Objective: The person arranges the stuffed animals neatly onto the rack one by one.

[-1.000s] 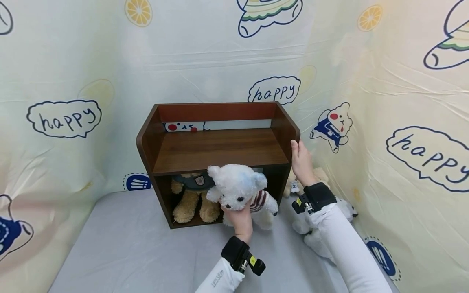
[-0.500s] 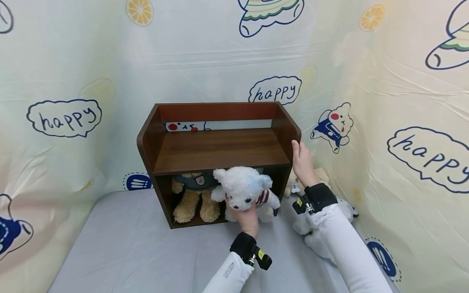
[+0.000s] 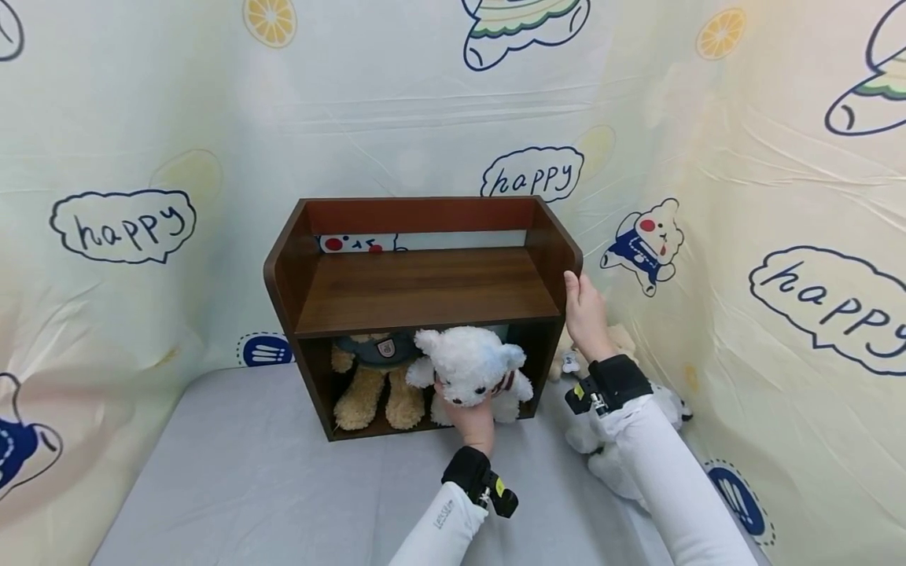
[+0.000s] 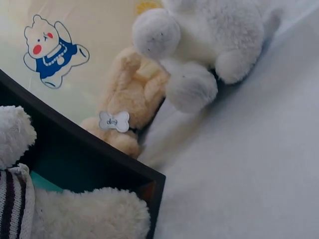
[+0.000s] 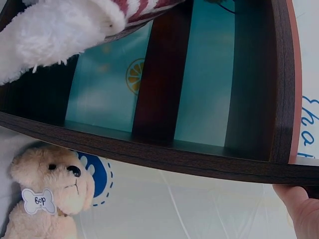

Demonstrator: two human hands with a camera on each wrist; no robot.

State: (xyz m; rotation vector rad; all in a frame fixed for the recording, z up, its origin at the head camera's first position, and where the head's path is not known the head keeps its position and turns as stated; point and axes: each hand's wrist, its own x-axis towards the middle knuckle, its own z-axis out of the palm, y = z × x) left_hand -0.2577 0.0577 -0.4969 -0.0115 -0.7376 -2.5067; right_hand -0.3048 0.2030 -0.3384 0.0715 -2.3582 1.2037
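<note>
A white plush bear (image 3: 463, 362) in a striped top sits at the front of the lower compartment of a dark brown wooden shelf (image 3: 425, 291). My left hand (image 3: 476, 424) grips it under the chin from the front; the fingers are partly hidden by its fur. In the left wrist view its striped top (image 4: 14, 204) and a leg show inside the shelf's side panel. My right hand (image 3: 587, 318) rests on the outer edge of the shelf's right side, thumb against the front edge. In the right wrist view only part of that hand (image 5: 299, 209) shows.
A tan plush bear (image 3: 378, 389) in a dark green top stands in the compartment's left half, its head hidden. Right of the shelf lie a beige plush dog (image 5: 52, 179) with a bone-shaped tag and a white-grey plush toy (image 4: 214, 45). Printed cloth hangs behind the grey surface (image 3: 283, 487).
My left hand has moved the white bear slightly right and deeper into the lower compartment. My right hand has stayed on the shelf's side.
</note>
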